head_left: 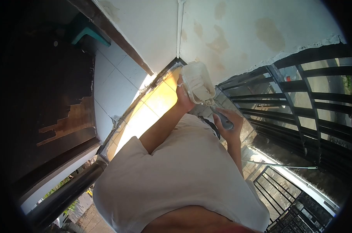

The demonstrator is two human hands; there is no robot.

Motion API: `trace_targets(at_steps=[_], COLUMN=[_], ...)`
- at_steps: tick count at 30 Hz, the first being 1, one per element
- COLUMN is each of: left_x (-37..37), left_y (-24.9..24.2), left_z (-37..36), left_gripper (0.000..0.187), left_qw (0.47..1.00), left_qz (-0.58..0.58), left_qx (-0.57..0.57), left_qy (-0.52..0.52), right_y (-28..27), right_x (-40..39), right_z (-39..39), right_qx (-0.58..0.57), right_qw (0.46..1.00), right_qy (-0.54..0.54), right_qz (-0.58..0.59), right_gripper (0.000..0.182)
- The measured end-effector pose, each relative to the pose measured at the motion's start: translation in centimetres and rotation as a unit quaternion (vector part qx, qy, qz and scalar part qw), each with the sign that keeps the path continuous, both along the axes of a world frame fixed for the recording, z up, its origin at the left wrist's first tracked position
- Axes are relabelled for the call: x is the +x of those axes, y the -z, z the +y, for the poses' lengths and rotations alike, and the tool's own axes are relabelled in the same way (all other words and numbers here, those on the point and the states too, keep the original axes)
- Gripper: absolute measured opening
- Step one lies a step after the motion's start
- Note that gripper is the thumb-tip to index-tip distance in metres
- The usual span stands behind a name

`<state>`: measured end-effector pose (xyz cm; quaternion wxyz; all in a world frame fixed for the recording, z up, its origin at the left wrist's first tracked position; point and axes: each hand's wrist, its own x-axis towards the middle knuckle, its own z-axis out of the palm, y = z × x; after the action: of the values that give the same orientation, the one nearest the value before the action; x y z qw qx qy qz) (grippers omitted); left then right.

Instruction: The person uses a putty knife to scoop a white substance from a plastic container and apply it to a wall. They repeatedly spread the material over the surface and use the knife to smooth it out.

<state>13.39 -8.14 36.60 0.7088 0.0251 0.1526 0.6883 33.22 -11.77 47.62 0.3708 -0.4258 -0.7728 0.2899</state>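
Note:
My left hand [185, 97] is wrapped round the side of a white plastic tub [188, 73], tilted so that its inside faces me. Pale putty [201, 91] coats its inner wall and bottom. In my right hand [233, 125] is the grey handle of a putty knife [223, 118]. The knife's blade end reaches the tub's near rim and is smeared with putty, so its shape is hard to make out. Both hands are in front of my chest.
Ahead, a white wall [238, 23] with beige patches meets another at a corner with a white pipe [180, 29]. Black metal bars [292, 103] stand at right. A dark door [63, 93] with peeling veneer is at left, near a teal plastic piece [91, 34].

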Motion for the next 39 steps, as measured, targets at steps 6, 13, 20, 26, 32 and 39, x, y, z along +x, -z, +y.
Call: trace_targets(at_steps=[6, 13, 20, 26, 32, 39], left_x=[-1.1, -2.6, -2.2, -2.0, -1.8, -1.2], left_y=[0.6, 0.1, -0.8, 0.2, 0.2, 0.1], left_z=[-1.0, -1.9, -2.6, -3.0, -3.2, -3.4], left_gripper=[0.086, 0.091, 0.09, 0.084, 0.08, 0.077], left_qw=[0.999, 0.998, 0.999, 0.998, 0.996, 0.997], left_qz=[0.025, 0.002, 0.002, 0.004, -0.037, -0.011], left_qx=[0.017, 0.032, 0.024, 0.018, 0.013, 0.035], left_qy=[-0.03, -0.05, -0.033, -0.056, -0.076, -0.07], right_y=[0.7, 0.8, 1.4, 1.8, 1.8, 2.2], right_x=[-1.6, -1.8, -3.1, -1.5, -0.5, 0.2], right_z=[0.1, 0.4, -0.1, -0.6, -1.1, -1.2], right_qx=[-0.027, -0.024, -0.023, 0.007, 0.026, -0.051], right_qw=[1.0, 0.999, 0.998, 0.997, 0.995, 0.992], right_qy=[-0.014, -0.038, -0.032, -0.024, -0.013, -0.022], right_qz=[0.001, 0.02, 0.041, 0.071, 0.1, 0.109], right_gripper=[0.027, 0.027, 0.032, 0.033, 0.033, 0.033])
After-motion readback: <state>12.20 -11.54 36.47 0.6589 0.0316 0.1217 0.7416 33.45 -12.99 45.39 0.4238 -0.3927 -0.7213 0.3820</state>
